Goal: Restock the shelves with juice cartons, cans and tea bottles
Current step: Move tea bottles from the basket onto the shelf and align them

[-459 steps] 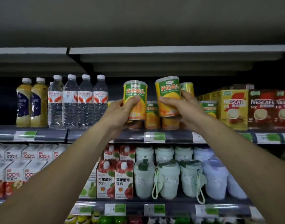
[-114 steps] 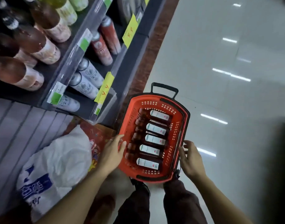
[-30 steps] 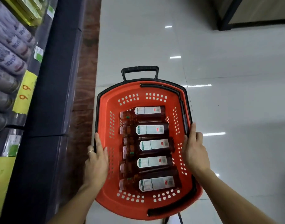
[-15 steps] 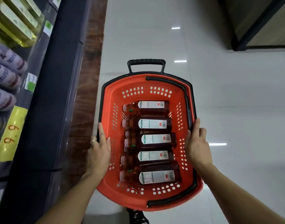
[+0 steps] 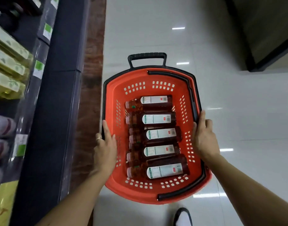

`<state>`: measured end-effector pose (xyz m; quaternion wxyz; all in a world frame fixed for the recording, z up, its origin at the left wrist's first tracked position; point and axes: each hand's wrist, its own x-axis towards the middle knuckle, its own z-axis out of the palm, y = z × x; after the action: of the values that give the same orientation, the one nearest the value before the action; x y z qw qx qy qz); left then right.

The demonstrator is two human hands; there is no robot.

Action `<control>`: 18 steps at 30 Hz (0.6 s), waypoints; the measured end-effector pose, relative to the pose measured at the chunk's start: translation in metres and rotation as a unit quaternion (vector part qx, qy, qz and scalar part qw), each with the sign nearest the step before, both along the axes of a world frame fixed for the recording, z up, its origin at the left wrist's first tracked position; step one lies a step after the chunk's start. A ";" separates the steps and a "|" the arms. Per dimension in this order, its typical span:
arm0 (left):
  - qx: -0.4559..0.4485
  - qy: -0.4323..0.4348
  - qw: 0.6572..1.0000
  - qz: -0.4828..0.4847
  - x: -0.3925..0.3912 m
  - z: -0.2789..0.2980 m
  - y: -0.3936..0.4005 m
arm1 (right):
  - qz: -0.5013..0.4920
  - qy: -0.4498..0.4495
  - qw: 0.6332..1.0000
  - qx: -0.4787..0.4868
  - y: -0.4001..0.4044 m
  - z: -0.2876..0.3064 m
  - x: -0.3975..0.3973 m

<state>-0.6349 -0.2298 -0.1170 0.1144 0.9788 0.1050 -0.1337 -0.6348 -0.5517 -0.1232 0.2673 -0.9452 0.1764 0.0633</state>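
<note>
A person holds a red plastic shopping basket [image 5: 185, 191] by its two long sides above a glossy white tiled floor [image 5: 237, 128], seen from a head-worn camera looking straight down. The left hand [image 5: 105, 149] lies against the basket's left rim, fingers extended along the black edge and the thumb inside the wall; a ring [image 5: 98, 138] shows on one finger. The right hand [image 5: 204, 137] presses the right rim, fingers laid over the edge beside the folded black carry handle [image 5: 193, 101], whether they curl under it cannot be told. Five tea bottles [image 5: 158, 136] of dark reddish-brown liquid lie on their sides in the basket's bottom, stacked in a row from far end to near, caps pointing left and white labels up. A black pull handle [image 5: 147, 58] stands out from the basket's far end. To the left runs a dark shelving unit [image 5: 58, 111] with green-and-white price tags [image 5: 38, 69], boxed goods [image 5: 8, 66] above and blurred bottles [image 5: 1, 126] lower down. A shoe toe [image 5: 183, 216] shows below the basket.
</note>
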 end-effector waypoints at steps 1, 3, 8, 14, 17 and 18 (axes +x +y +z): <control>-0.005 0.003 1.000 0.010 0.017 0.001 0.000 | 0.005 -0.004 1.000 0.002 0.000 -0.001 0.018; -0.014 0.005 1.000 0.026 0.050 0.004 0.000 | 0.012 -0.013 1.000 0.007 -0.001 -0.003 0.054; -0.004 0.003 1.000 0.025 0.131 0.009 -0.001 | 0.023 -0.020 0.999 0.021 -0.001 -0.009 0.142; -0.018 -0.009 0.998 0.053 0.224 0.005 0.006 | 0.032 -0.017 0.999 0.030 0.005 -0.013 0.242; -0.012 -0.018 0.998 0.051 0.270 0.000 0.011 | 0.037 -0.020 0.999 0.025 0.008 -0.015 0.290; -0.014 -0.018 0.998 0.053 0.286 -0.001 0.013 | 0.039 -0.021 0.999 0.026 0.010 -0.016 0.306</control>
<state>-0.3493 -0.2165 -0.1179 0.1365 0.9724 0.1531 -0.1116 -0.3286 -0.5420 -0.1393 0.2931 -0.9451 0.1324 0.0583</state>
